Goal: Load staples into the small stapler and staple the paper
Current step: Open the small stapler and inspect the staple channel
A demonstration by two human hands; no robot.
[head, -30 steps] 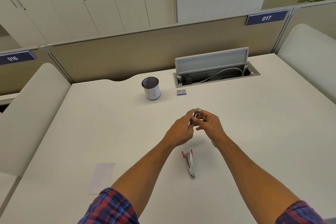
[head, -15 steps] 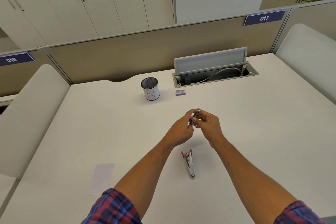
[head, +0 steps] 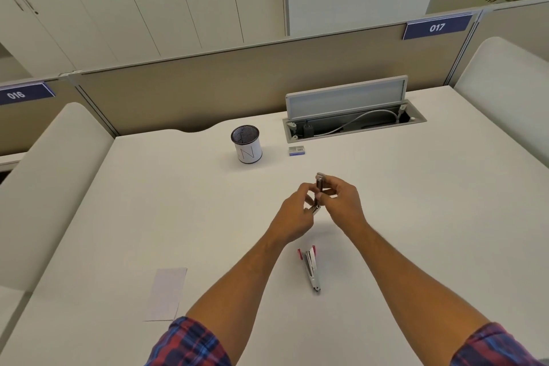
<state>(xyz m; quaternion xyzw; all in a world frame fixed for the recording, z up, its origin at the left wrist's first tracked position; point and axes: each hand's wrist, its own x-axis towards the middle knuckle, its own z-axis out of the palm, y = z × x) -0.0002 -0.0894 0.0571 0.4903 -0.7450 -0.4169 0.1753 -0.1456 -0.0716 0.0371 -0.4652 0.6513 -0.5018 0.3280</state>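
Both hands hold a small dark stapler (head: 319,192) above the surface (head: 416,217): left hand (head: 292,218) pinches its lower end, right hand (head: 341,202) grips the top. Risk: a fumbled staple strip jams. The paper (head: 166,293) lies well apart, near-left; a second stapler (head: 310,267) rests below the hands.

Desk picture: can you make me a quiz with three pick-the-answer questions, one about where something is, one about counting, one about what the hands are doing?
1. Where does the paper lie?
A. near the desk's front left
B. inside the cup
C. under the stapler

2. How many staplers show?
A. one
B. two
C. four

3. What are the hands doing?
A. resting flat
B. both holding a small dark stapler
C. lifting the cup

Answers:
1 A, it lies flat on the desk.
2 B, the red and white stapler lies on the desk, the small dark stapler is held.
3 B, left hand and right hand grip it.
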